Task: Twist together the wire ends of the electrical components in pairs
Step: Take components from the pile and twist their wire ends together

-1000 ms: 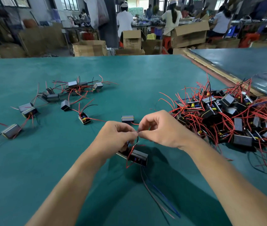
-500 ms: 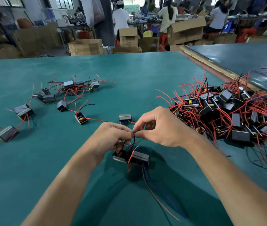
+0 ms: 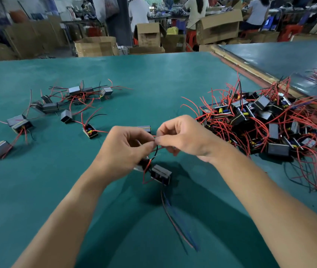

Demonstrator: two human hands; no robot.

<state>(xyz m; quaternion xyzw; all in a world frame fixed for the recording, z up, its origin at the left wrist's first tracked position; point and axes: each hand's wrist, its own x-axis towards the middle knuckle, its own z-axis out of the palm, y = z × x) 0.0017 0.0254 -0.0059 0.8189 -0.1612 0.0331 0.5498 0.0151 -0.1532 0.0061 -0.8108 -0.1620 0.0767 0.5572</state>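
My left hand (image 3: 123,151) and my right hand (image 3: 184,139) meet fingertip to fingertip over the green table (image 3: 153,78), both pinching the thin red and black wire ends (image 3: 156,147). Those wires rise from a small black boxed component (image 3: 161,174) lying just below my hands, with a second one partly hidden under my left hand. Long red and blue leads (image 3: 175,215) trail from it toward me. Another small component (image 3: 145,129) lies just behind my hands.
A big tangled pile of components with red wires (image 3: 266,122) fills the right side. A chain of joined components (image 3: 57,107) is spread across the left. A second table (image 3: 289,60) adjoins at the right. Cardboard boxes (image 3: 95,46) and seated workers are beyond the far edge.
My hands have lifted a little off the table with the wire ends, fingers shifting as they work the wires. The component below has turned slightly.
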